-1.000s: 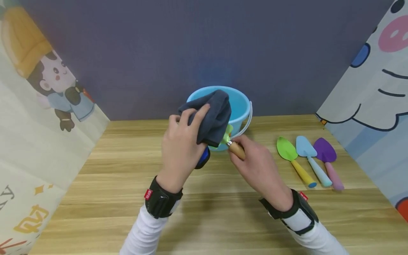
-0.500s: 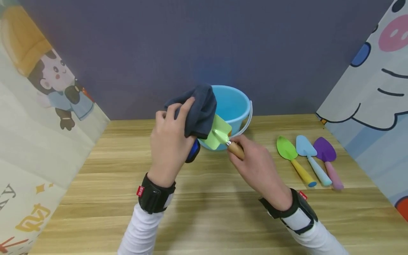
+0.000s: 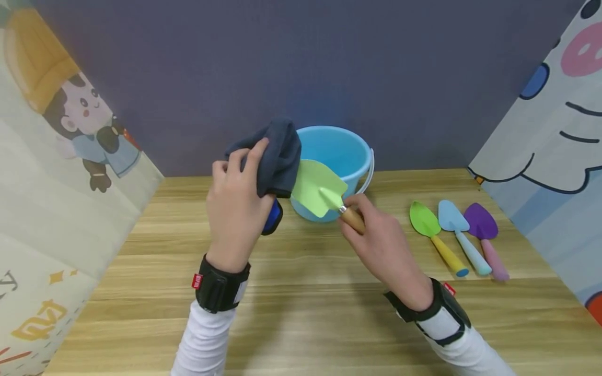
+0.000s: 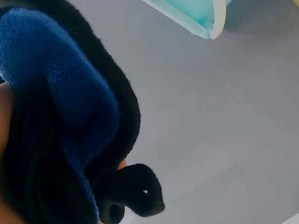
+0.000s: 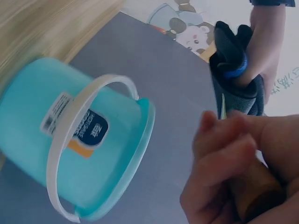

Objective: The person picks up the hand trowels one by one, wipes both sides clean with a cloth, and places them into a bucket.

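The right hand (image 3: 385, 245) grips the short wooden handle of a pale-green trowel with a broad flat blade (image 3: 317, 188), which slants up and away to the left of that hand, in front of a light-blue plastic bucket (image 3: 335, 147). The left hand (image 3: 237, 209) has its fingers bent round a bunched dark-grey cloth with a blue fleecy side and black edging (image 3: 278, 156), holding it up beyond its knuckles; a bit of the blue shows by the thumb, and a small black loop (image 4: 145, 189) hangs from the cloth in the left wrist view. The far edge of the blade lies right by the cloth, though whether the two touch is unclear. The bucket stands upright beyond both hands, its white handle (image 3: 369, 172) hanging down on the side above the right hand, and a printed label (image 5: 93, 128) on its wall. To the right of the right hand, three small trowels lie side by side on a wood-grain table (image 3: 301, 266): nearest, one with a green blade and yellow handle (image 3: 425, 219), then one all light blue (image 3: 453, 216), then one with a purple blade and pink handle (image 3: 482, 222).
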A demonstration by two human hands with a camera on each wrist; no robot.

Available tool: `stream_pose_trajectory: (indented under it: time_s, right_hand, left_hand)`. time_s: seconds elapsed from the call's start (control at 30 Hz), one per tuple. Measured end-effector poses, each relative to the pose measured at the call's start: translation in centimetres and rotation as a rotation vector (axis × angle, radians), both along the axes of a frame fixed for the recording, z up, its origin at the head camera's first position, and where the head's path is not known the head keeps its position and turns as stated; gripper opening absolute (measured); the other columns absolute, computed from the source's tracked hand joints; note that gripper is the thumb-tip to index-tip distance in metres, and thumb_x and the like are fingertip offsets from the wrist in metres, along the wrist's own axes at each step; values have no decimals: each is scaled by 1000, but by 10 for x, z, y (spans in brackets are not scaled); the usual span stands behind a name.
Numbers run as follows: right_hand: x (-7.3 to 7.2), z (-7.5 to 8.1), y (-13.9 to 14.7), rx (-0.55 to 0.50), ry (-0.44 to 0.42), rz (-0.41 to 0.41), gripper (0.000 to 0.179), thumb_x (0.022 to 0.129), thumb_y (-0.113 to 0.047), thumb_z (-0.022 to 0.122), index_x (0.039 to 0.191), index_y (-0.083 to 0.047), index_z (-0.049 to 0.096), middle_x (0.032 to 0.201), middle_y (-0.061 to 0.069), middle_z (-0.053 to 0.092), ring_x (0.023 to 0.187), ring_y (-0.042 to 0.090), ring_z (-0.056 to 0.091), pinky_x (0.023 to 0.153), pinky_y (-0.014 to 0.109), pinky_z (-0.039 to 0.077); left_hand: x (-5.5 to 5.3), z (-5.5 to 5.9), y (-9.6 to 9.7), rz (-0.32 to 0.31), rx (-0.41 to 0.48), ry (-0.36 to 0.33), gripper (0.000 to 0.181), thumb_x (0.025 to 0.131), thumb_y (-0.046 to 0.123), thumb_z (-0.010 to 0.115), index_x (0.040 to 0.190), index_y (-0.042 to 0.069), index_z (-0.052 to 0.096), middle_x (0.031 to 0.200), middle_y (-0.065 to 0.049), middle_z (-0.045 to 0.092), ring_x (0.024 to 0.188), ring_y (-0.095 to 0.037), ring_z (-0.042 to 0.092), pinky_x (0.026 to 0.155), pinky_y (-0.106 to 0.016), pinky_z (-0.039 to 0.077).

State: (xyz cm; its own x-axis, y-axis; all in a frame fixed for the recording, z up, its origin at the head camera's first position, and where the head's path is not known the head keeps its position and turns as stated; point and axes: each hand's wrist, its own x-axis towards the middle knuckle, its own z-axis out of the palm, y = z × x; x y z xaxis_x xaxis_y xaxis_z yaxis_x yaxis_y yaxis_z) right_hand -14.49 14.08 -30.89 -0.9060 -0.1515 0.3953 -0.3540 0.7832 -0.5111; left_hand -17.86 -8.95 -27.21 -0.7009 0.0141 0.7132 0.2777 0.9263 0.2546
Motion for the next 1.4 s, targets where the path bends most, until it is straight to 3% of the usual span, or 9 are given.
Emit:
stream_pose_trajectory:
  time_s: [0.13,0.33,0.53,0.73,0.93,1.07,1.13,1.23,1.4]
  right_hand:
    - [-1,-1,0,18,24,-38,29,97,-19,68,122,-10,56,77,8,63,52,16,50,49,28,39]
    - [-2,1,0,6,-20,-83,31,102,-32,61,123,-8,60,78,6,55,59,18,50,52,29,36]
    - [-4,0,1,17,-23,-78,29,101,-31,62,123,-12,59,96,7,62,75,22,58,61,32,41]
    - [-7,-2,0,48,-1,-62,28,99,-24,67,122,-13,56,87,8,64,62,20,55,54,30,40]
    - [-9,-5,0,67,65,-91,24,96,-19,67,117,-11,57,80,7,64,54,18,50,49,29,36]
    - [-6,-6,0,73,75,-120,11,95,-18,67,95,-10,61,71,4,58,52,16,47,48,28,33]
    - [-4,-6,0,58,67,-126,12,95,-17,67,87,-9,61,69,5,56,52,17,48,49,29,33]
    - [-2,-6,1,26,92,-126,14,94,-14,68,83,-6,64,67,8,56,53,20,51,50,31,36]
    - [0,-7,2,10,177,-111,9,93,-10,68,95,-1,70,69,11,58,53,23,53,49,34,39]
  left_hand:
    - [1,2,-4,16,18,2,65,89,15,73,149,29,51,130,-13,62,101,-40,54,66,-57,58]
    - [5,7,-8,27,42,33,62,92,17,71,149,28,50,131,-14,61,102,-41,53,65,-58,57]
    - [12,11,-8,4,77,88,65,91,16,71,149,31,49,131,-15,62,101,-41,53,65,-57,55]
    - [23,16,1,-97,89,89,71,86,13,77,148,31,50,130,-11,63,101,-39,54,65,-54,56]
    - [33,15,19,-220,6,33,80,81,10,80,151,31,47,134,-9,62,104,-35,55,64,-49,58]
    - [38,9,39,-319,-68,14,86,77,8,79,152,31,45,133,-7,62,104,-33,56,65,-45,59]
    - [39,4,48,-361,-93,-4,86,76,7,77,153,31,45,133,-5,62,104,-31,56,65,-42,59]
    - [39,-3,60,-380,-136,-17,84,76,8,75,152,30,47,131,-4,63,103,-30,57,67,-40,59]
    - [37,-9,69,-352,-180,16,82,76,10,76,151,28,48,130,-5,63,99,-33,59,72,-42,60]
